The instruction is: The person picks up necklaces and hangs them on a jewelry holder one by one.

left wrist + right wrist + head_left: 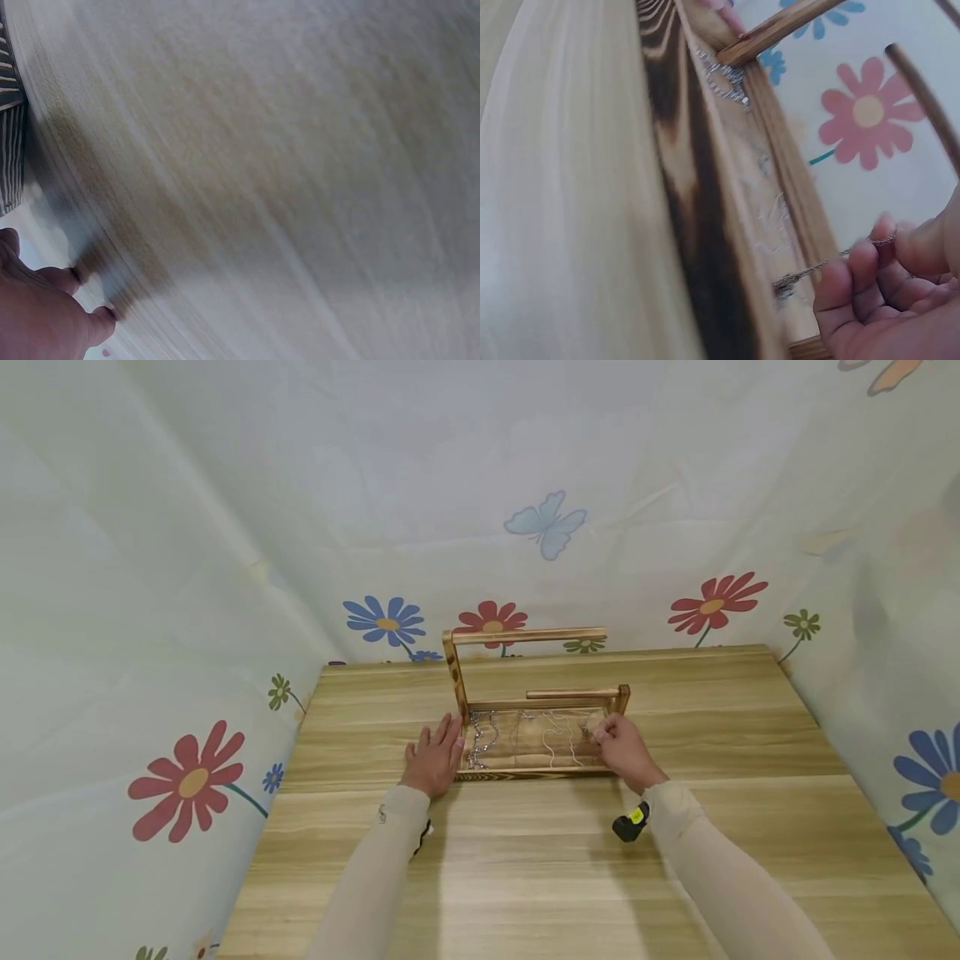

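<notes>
A wooden jewellery stand [525, 773] has a shallow tray base, an upright post at each end and a horizontal bar on each post. My left hand [437, 756] rests against the tray's left end, its fingers extended. At the right end, my right hand [627, 752] pinches a thin silver necklace chain [825, 264] between thumb and fingers. The chain runs down into the tray, where its lower part lies bunched. Beaded silver chains [483, 739] lie at the tray's left side, and pale thin chains [551, 745] lie toward its right.
The stand is on a wood-grain table [525, 860]. Its taller bar [532, 635] extends right from the left post; the lower bar [570, 694] extends left from the right post. A flower-printed white curtain [420, 543] hangs behind and beside the table.
</notes>
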`<state>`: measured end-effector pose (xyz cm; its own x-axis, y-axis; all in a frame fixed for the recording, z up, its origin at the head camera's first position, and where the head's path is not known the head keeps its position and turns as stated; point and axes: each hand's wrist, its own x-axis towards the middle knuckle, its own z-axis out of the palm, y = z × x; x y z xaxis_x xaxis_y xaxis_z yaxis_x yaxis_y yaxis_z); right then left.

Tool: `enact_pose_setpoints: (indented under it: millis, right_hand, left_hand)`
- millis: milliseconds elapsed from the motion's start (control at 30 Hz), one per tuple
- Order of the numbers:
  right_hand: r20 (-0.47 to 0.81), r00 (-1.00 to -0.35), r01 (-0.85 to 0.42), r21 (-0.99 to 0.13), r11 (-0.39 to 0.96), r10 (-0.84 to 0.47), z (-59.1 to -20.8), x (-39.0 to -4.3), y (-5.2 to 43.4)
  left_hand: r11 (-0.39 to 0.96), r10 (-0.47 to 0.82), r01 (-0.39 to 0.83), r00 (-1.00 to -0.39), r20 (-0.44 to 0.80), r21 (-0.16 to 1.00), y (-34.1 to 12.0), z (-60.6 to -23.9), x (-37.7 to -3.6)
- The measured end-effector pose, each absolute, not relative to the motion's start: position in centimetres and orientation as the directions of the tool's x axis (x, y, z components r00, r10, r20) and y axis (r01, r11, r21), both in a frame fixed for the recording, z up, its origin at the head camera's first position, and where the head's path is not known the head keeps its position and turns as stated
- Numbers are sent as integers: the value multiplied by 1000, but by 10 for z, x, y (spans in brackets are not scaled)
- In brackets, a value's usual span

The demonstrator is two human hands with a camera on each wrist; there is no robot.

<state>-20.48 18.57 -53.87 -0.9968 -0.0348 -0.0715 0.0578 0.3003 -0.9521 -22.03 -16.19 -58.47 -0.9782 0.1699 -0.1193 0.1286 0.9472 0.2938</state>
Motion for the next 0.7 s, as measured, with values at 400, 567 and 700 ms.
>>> enact_pose_setpoints:
  millis: [400,567,700]
  right_hand:
    - [-144,-981,132,-986,104,-127,-498,-212,194]
    - [-193,-967,198,-980,-16,-169,-480,-212,196]
    - [-191,-967,202,-978,-48,-170,-469,-213,197]
  left_hand:
    - [944,170,127,-978,-119,305,-163,-585,-221]
    - [944,169,120,-975,-141,306,-164,-586,-222]
    - [946,171,121,-975,-145,301,-164,-585,-221]
